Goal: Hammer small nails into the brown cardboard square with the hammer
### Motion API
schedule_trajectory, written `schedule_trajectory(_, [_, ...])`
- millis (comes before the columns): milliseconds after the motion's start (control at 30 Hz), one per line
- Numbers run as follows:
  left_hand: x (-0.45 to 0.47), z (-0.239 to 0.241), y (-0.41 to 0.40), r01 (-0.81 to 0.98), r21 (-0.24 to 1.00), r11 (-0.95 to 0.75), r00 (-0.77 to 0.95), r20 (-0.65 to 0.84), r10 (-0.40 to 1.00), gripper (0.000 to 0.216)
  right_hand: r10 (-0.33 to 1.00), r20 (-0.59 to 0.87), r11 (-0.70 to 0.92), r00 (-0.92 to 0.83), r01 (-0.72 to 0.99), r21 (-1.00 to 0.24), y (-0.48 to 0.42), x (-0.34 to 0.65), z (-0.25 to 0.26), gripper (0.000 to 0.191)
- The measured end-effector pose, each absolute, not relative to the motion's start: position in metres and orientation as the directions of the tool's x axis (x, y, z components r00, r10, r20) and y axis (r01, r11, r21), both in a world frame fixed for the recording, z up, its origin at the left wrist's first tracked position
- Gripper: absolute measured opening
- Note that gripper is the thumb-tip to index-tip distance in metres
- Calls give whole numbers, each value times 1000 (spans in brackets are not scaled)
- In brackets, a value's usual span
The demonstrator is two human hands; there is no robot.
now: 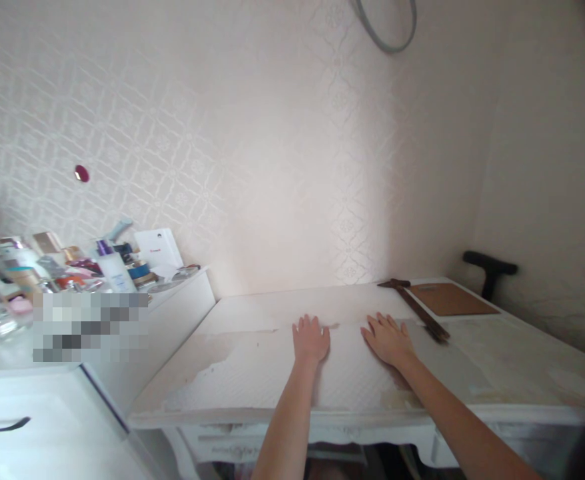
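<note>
My left hand [311,339] lies flat with fingers stretched out on a sheet of white textured paper [252,377] spread over the white table [522,373]. Beside it, my right hand [387,339] also rests palm down, fingers spread, on the same sheet near its far edge. Neither hand holds anything. The sheet's left part has a ragged, torn-looking edge.
A long dark wooden ruler [420,310] and a brown board [450,299] lie at the table's far right. A black handle [490,270] stands by the right wall. A white cabinet [137,333] on the left carries several cosmetic bottles [115,267]. A patterned wall lies behind.
</note>
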State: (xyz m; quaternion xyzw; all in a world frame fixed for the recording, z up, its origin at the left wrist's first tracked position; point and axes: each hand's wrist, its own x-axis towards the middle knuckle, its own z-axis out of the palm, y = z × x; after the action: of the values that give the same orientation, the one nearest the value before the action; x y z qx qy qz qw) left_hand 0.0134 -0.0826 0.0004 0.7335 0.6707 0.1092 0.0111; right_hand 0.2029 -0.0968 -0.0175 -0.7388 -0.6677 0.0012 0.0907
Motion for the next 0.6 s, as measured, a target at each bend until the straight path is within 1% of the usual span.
schedule_trajectory(600, [13,-2,-81,985,139,-102,77,172,982,56,985,132,-90,109,985,-147,-97,203,-16,54])
